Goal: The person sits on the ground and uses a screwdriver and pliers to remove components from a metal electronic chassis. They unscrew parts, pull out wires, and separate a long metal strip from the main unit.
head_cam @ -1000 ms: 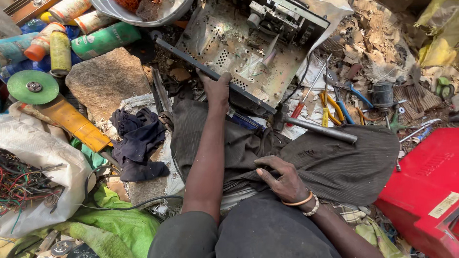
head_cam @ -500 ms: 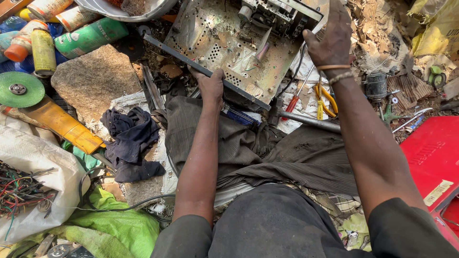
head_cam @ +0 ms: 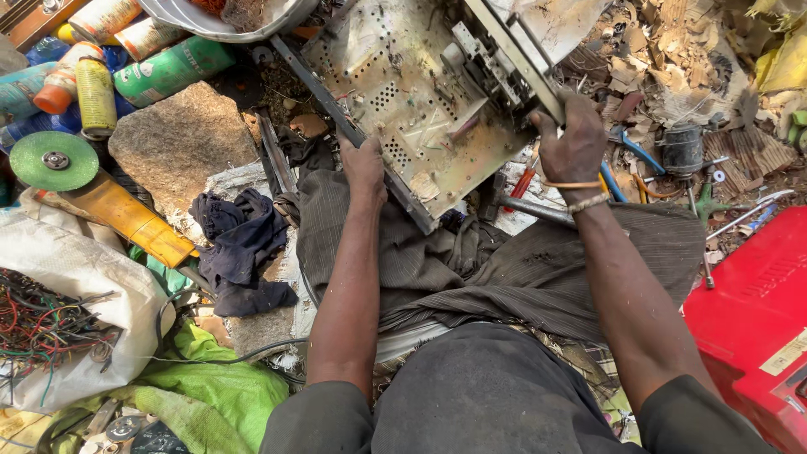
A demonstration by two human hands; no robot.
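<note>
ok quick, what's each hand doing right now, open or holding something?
Left hand: closed on the lower edge of the perforated metal chassis.
Right hand: closed on the chassis's upper right frame edge.

The perforated, rusty metal chassis plate (head_cam: 403, 109) runs off the top edge, and its near rim is covered where the left hand (head_cam: 363, 166) and the right hand (head_cam: 574, 143) close over it, so the fingertips of both are out of sight. The red plastic casing (head_cam: 756, 311) is cut by the right and bottom edges, the grey metal bowl (head_cam: 220, 18) by the top edge. The tangle of thin coloured wires (head_cam: 38, 324) in the white sack is too fine to tell apart, and the tool shafts behind the right wrist are partly hidden
</note>
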